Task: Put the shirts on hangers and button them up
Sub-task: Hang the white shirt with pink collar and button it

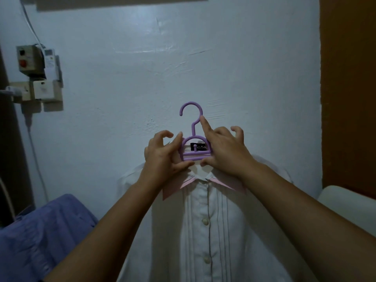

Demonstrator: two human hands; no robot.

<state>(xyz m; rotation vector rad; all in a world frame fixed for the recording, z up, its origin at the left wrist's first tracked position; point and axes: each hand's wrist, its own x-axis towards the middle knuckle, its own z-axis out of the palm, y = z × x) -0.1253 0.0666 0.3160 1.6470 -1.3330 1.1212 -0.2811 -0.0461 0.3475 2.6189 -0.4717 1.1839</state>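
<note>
White shirt (205, 231) hangs on purple hanger (193, 139) held up before the wall, left hand (162, 157) and right hand (225, 153) both pinching the collar at the hanger neck; fabric looks soft, light, floppy, best gripped near collar or placket.

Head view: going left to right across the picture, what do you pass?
Grey switch box with a red button on the wall → crumpled blue cloth → left hand → purple plastic hanger inside the white buttoned shirt's collar → right hand → orange panel.
</note>
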